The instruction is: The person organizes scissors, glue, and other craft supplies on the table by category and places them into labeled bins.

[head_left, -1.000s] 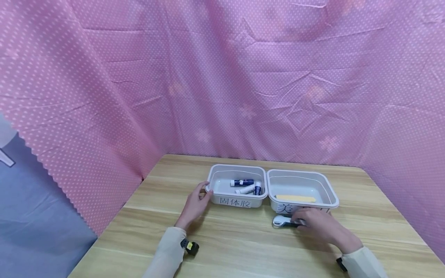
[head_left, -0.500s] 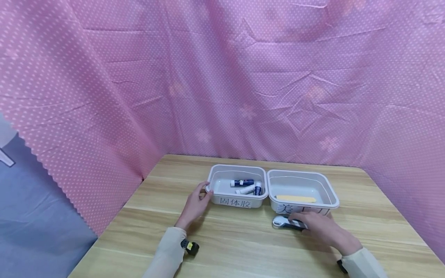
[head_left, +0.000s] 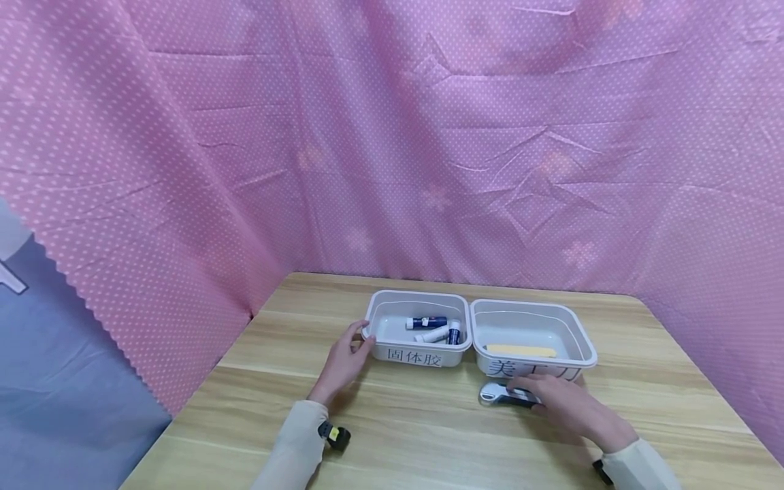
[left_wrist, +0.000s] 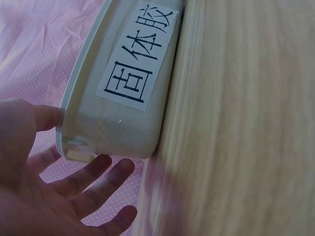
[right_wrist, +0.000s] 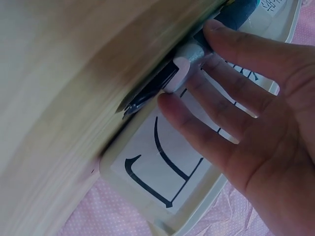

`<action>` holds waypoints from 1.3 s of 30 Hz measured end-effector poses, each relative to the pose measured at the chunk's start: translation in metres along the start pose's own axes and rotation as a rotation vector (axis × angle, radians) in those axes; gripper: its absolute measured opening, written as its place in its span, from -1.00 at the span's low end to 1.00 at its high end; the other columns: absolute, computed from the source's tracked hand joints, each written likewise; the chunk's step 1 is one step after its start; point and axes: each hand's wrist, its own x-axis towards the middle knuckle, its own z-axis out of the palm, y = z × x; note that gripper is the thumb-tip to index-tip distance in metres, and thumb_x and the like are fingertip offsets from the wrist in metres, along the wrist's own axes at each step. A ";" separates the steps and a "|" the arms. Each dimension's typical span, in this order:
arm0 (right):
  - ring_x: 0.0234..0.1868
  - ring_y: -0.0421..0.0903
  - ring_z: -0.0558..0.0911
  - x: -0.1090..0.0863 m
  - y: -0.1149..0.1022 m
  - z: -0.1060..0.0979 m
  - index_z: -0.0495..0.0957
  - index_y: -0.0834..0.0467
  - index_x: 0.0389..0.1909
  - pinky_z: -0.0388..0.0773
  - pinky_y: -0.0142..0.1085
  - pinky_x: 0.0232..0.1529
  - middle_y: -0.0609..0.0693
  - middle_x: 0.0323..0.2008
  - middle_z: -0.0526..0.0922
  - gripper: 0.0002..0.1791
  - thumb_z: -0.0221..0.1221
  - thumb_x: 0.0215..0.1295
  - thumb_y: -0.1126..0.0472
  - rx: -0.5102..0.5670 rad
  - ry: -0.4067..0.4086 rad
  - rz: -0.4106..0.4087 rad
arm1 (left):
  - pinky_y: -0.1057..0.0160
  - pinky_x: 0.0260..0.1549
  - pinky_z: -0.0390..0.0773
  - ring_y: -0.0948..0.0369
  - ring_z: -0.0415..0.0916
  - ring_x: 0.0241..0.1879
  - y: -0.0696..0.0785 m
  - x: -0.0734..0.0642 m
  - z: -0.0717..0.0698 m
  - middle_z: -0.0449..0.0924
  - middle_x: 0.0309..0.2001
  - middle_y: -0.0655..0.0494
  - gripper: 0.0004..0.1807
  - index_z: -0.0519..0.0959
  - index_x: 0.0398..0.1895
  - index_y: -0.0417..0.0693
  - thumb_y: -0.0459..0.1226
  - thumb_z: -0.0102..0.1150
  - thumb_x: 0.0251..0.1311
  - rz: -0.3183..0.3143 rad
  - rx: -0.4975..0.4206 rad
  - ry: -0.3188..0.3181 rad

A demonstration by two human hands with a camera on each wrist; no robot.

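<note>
Two bare hands work at the near edge of a pair of pale plastic tubs. The right hand (head_left: 566,405) lies palm-down on a white-and-dark utility knife (head_left: 499,393), its fingers (right_wrist: 231,115) extended and spread across the knife body, pressing rather than gripping; a flat contact of this kind suits pinning or sliding the tool along the surface. The knife rests on the light wooden tabletop (head_left: 429,435), just in front of the right-hand white rectangular plastic tub (head_left: 584,347), near its labelled front wall. In the right wrist view the knife's dark blade end (right_wrist: 147,96) lies against the base of that wall. Inside this tub lies a flat yellow strip (head_left: 520,350), well apart from the hand.

The left hand (head_left: 343,364) rests against the near-left corner of the left-hand white rectangular plastic tub (head_left: 373,318). The thumb (left_wrist: 47,117) touches the rim while the fingers stay relaxed and apart below the corner, holding nothing; this placement appears to steady the tub against sliding. A white paper label with black characters (left_wrist: 138,64) is fixed to the front wall. Three blue-and-white glue sticks (head_left: 435,329) lie on the floor of this tub.

Both tubs stand side by side, rims touching. Pink dotted cloth (head_left: 392,136) hangs behind and beside the tabletop.
</note>
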 end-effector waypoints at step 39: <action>-0.04 -0.02 0.72 0.021 -0.019 -0.042 0.61 0.05 0.18 0.71 -0.08 -0.06 -0.02 -0.03 0.74 -0.45 0.39 0.15 0.43 0.066 0.024 -0.003 | 0.09 -0.02 0.67 0.07 0.63 -0.02 -0.003 0.002 0.000 0.56 0.21 -0.16 -0.43 0.33 0.50 0.07 -0.05 0.09 0.50 0.005 0.001 0.010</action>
